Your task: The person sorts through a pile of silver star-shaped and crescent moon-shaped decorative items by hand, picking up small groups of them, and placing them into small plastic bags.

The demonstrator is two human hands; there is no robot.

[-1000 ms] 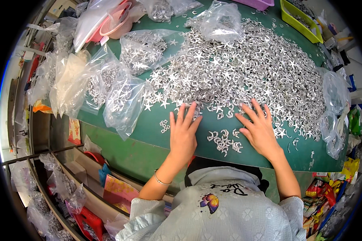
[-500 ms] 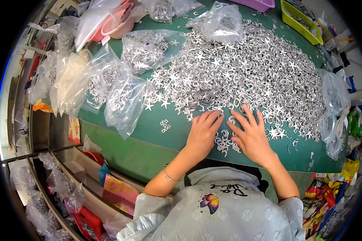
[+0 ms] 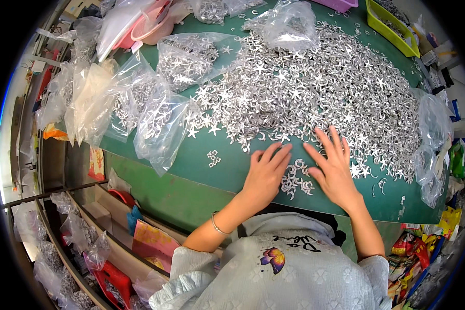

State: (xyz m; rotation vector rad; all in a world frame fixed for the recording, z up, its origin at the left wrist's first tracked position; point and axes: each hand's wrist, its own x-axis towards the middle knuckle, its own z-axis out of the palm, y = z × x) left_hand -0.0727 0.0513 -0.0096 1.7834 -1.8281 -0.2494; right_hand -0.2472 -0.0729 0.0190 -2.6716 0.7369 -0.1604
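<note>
A broad heap of small silver metal pieces point(image 3: 315, 98), many crescent-shaped and some star-shaped, covers much of the green table point(image 3: 206, 173). At its near edge my right hand point(image 3: 338, 173) is spread, fingertips reaching the closest pieces. My left hand point(image 3: 266, 174) lies low over the tabletop, fingers stretched out and slightly bent, with nothing visible in them. Between the two hands sits a small group of silver crescent pieces point(image 3: 296, 182), apart from the heap. Some tiny ring-like pieces point(image 3: 213, 158) form a separate cluster left of my left hand.
Clear plastic bags of silver pieces point(image 3: 160, 121) lie on the left, another bag point(image 3: 290, 26) on top of the heap, and more bags point(image 3: 431, 134) at the right edge. Pink baskets point(image 3: 152, 28) and a yellow-green tray point(image 3: 392, 28) stand behind. Below left are shelf compartments point(image 3: 108, 212).
My right hand has moved away from me toward the heap, its fingers further from my left hand. More of the small crescent group shows between them. The whole view has shifted slightly.
</note>
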